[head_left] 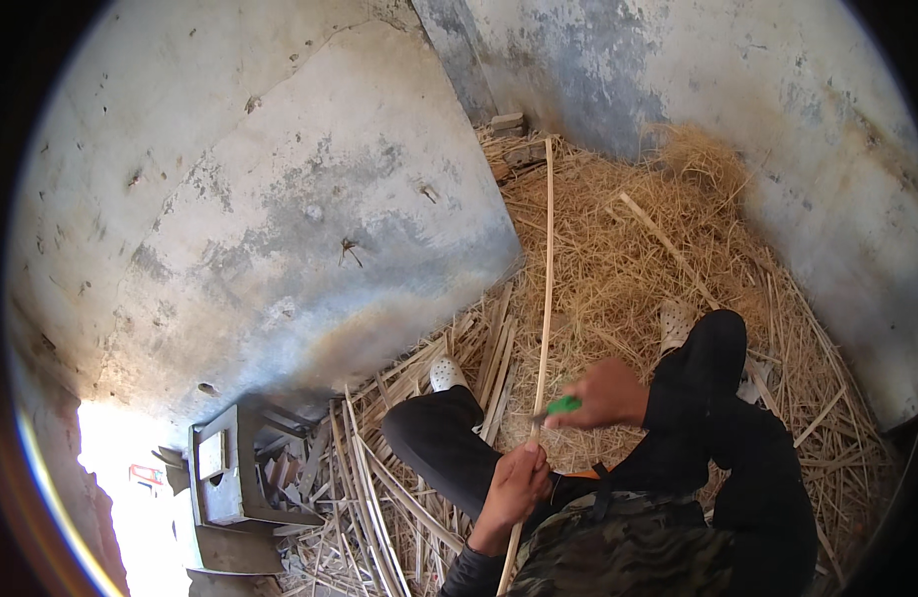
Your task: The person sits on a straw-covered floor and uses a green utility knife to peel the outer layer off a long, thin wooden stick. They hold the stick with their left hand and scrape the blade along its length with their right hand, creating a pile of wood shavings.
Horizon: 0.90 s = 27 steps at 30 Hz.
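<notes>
Long strip [547,298]: pale split cane or wood, smooth, matt. Tool handle [563,405]: green plastic, slightly glossy. Floor litter [628,249]: dry, coarse straw and shavings. Walls [280,199]: rough, stained plaster. Trousers [718,418]: black matt cloth. Shoes [446,374]: white perforated plastic.

Long bamboo strip [546,298] in both hands

Long, thin, pale bamboo strip [546,298] — straight, running from the lap up across the straw toward the wall corner. Green-handled knife [561,406] — small, set against the strip's lower part.
</notes>
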Each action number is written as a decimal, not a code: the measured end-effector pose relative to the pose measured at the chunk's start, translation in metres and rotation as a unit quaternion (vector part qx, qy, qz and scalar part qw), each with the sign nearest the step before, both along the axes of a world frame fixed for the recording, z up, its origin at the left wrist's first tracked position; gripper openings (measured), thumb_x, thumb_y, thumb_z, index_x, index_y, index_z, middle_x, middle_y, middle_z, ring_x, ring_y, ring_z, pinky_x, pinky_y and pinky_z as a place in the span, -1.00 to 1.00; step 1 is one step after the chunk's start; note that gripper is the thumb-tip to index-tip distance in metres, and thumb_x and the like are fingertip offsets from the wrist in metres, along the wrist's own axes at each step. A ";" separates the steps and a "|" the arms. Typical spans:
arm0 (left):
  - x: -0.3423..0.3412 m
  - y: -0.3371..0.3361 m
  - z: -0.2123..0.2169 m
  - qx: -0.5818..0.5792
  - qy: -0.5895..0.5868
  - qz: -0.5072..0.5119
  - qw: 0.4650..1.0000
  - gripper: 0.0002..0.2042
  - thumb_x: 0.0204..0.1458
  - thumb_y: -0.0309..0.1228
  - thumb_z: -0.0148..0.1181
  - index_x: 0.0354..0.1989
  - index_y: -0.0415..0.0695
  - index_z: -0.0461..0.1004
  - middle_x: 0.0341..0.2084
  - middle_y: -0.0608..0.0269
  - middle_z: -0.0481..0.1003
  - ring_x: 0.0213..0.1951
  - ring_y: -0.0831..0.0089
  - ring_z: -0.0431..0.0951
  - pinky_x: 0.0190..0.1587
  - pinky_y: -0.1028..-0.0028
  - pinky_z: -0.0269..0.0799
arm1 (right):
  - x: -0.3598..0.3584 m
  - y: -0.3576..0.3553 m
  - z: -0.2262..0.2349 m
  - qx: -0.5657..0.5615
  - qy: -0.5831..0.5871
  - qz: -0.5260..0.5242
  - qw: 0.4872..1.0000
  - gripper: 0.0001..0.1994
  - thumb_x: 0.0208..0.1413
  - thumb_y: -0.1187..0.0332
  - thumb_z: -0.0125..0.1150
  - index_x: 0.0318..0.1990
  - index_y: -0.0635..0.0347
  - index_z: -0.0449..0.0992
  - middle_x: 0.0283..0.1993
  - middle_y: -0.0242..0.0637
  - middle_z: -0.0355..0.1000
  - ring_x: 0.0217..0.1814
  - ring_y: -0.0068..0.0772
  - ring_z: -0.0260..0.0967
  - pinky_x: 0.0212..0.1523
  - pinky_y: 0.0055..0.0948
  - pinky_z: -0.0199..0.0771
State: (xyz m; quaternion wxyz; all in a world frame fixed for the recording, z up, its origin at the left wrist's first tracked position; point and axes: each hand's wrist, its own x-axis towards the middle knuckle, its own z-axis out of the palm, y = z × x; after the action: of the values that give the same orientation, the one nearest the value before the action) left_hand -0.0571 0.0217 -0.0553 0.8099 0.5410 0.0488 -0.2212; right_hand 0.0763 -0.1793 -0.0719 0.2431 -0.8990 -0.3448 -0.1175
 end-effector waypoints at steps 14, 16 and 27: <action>-0.006 0.004 0.020 -0.096 0.074 0.039 0.992 -0.66 0.33 -0.14 -0.24 -0.47 -0.06 0.16 -0.82 0.43 0.08 -0.82 0.58 0.01 -0.64 0.57 0.06 | 0.013 0.016 -0.015 0.046 -0.046 0.020 0.998 -0.31 -0.07 -0.47 -0.01 -0.79 -0.04 0.41 -0.88 -0.41 0.07 -0.86 -0.41 0.05 -0.80 -0.33 0.00; 0.002 0.005 0.020 -0.110 0.075 0.034 0.991 -0.65 0.33 -0.14 -0.24 -0.47 -0.07 0.16 -0.83 0.43 0.07 -0.82 0.58 0.01 -0.64 0.57 0.06 | 0.020 0.014 -0.009 0.056 -0.104 0.045 0.992 -0.30 -0.04 -0.47 -0.04 -0.80 -0.04 0.39 -0.88 -0.40 0.03 -0.87 -0.39 0.02 -0.80 -0.30 -0.03; -0.012 0.013 0.004 -0.111 0.112 0.007 0.987 -0.65 0.34 -0.16 -0.26 -0.48 -0.08 0.16 -0.84 0.43 0.08 -0.83 0.59 0.00 -0.67 0.58 0.03 | 0.046 0.003 -0.033 0.024 -0.032 -0.023 0.999 -0.23 -0.06 -0.51 -0.09 -0.75 0.09 0.43 -0.87 -0.37 0.10 -0.85 -0.40 0.09 -0.77 -0.33 0.04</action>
State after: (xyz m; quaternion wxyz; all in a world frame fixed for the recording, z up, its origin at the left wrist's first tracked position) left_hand -0.0695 0.0350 -0.0516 0.8559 0.4190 0.1182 -0.2790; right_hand 0.1221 -0.1758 -0.1050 0.2506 -0.8964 -0.3287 -0.1601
